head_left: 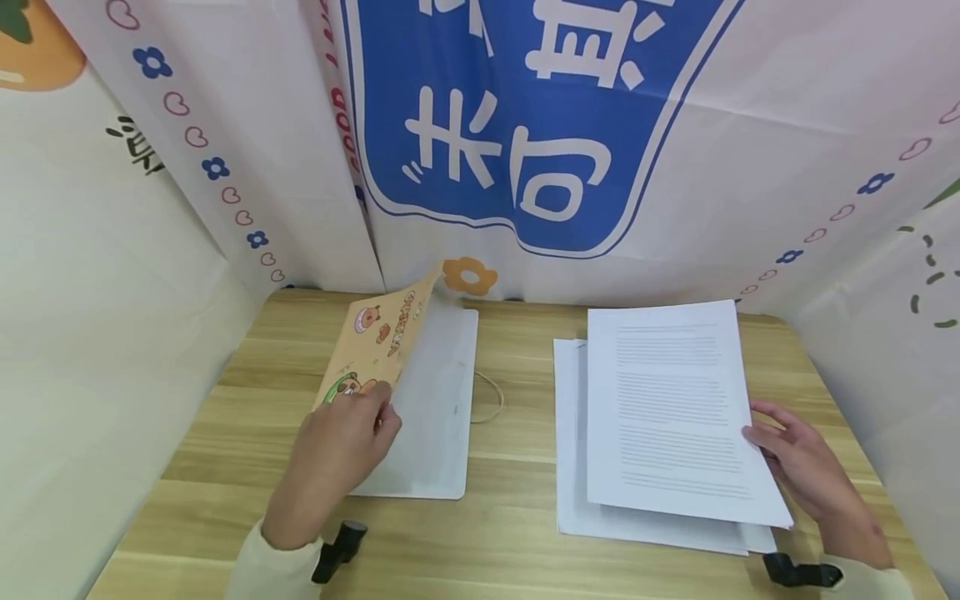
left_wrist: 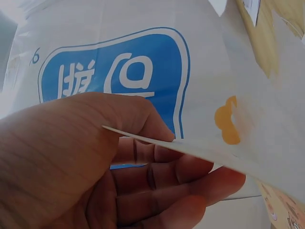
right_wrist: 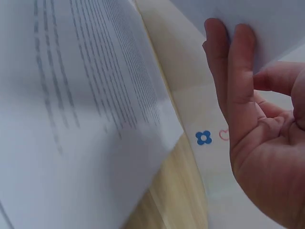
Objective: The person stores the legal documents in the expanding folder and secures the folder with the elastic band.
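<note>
On the left of the table lies a folder [head_left: 431, 417] with a tan cartoon cover [head_left: 367, 333] and a pale inside. My left hand [head_left: 341, 442] pinches the cover's edge and holds it half raised; in the left wrist view that edge runs between the thumb and curled fingers of the left hand [left_wrist: 62, 148]. At the right, a printed sheet [head_left: 667, 400] is lifted at a slant over a stack of papers [head_left: 570, 475]. My right hand [head_left: 806, 462] pinches its right edge, thumb on top. The right wrist view shows the fingers of the right hand [right_wrist: 267, 143] against the paper.
A thin elastic loop [head_left: 498, 400] sticks out from the folder's right side. Wooden tabletop [head_left: 510, 517] shows between the folder and the papers. Printed cloth [head_left: 757, 192] hangs behind the table and on both sides. Each wrist wears a black camera mount [head_left: 341, 550].
</note>
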{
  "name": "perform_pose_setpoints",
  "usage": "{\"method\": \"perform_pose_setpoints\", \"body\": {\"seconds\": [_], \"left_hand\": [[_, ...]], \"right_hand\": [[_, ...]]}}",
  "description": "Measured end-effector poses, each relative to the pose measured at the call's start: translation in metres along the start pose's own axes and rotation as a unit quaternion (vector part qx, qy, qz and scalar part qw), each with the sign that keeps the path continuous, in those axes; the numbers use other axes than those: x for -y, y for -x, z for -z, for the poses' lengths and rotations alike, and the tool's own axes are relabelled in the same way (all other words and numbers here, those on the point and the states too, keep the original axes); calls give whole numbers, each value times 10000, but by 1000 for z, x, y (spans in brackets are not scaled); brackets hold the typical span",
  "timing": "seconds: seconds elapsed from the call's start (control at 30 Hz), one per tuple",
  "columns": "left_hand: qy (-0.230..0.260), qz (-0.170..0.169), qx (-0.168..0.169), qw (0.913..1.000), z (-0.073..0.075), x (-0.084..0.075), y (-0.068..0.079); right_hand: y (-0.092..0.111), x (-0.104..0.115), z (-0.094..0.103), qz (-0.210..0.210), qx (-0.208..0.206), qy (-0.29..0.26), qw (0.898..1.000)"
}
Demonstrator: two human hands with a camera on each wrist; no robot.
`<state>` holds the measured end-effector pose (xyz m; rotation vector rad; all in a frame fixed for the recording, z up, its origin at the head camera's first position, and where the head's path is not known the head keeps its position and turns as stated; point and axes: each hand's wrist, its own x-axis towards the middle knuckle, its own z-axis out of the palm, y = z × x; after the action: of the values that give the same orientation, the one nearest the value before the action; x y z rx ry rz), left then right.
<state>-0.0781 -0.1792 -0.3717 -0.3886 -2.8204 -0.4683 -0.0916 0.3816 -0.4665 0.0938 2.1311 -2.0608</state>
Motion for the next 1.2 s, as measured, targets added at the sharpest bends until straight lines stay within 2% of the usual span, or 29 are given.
{"method": "perform_pose_setpoints", "body": {"seconds": [0.2, 0.5, 0.63, 0.87, 1.2], "left_hand": [[-25, -51, -55, 10000, 4, 2, 1], [-12, -185, -84, 9998, 11, 1, 1], [-17, -226, -160, 9996, 14, 2, 3], [-33, -188, -252, 9995, 19, 3, 6], [10, -160, -346, 9993, 25, 6, 12]], "right_hand": [[-7, 1, -18, 62, 210, 109, 9997], [-22, 7, -50, -93, 444, 931, 9946], [-29, 7, -66, -47, 673, 914, 9935], [-41, 5, -88, 130, 1238, 487, 9910], [-51, 6, -109, 18, 1336, 429, 9901]]}}
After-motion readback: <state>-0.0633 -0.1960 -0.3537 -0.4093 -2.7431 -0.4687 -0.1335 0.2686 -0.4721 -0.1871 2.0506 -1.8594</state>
